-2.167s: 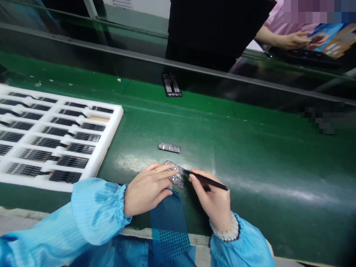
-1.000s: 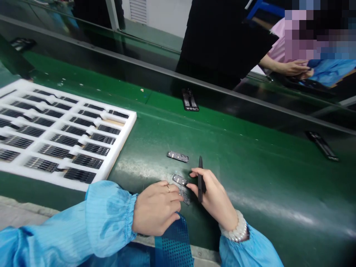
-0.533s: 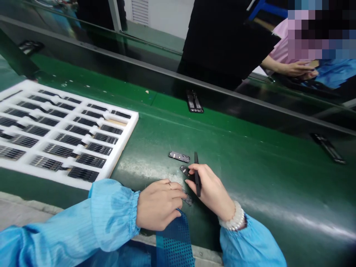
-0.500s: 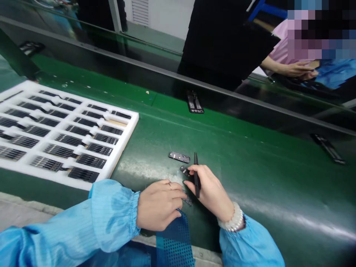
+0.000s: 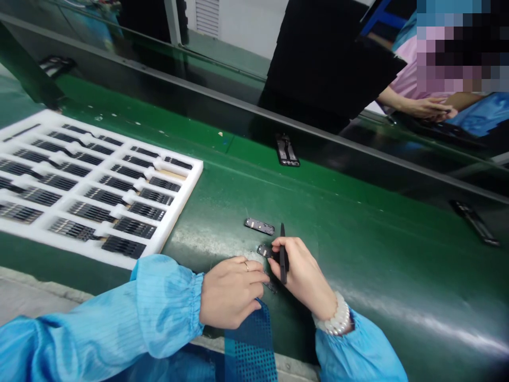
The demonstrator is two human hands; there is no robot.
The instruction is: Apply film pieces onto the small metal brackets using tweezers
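Note:
My right hand (image 5: 298, 268) is closed round a black tweezer-like tool (image 5: 283, 257), which stands nearly upright against the palm. Its finger and thumb tips meet the right end of a small dark part (image 5: 263, 250). Just to the left, my left hand (image 5: 233, 292) lies low over the green surface, fingers bent together; whatever is under its fingertips is hidden. Another dark part (image 5: 271, 285) shows partly beside those fingertips. Above both hands lies a separate dark strip-shaped part (image 5: 259, 226), which neither hand touches.
A white foam tray (image 5: 194, 178) of black parts is on the left of the green table (image 5: 222, 185). Phone-like frames lie at the back (image 5: 288, 150) and right (image 5: 475, 223). A blue dotted mat (image 5: 252, 347) hangs at the near edge. Another person's hands (image 5: 431, 109) are top right.
The whole view has shifted slightly, moving the scene a little to the right. Both hands keep nearly the same pose beside the parts.

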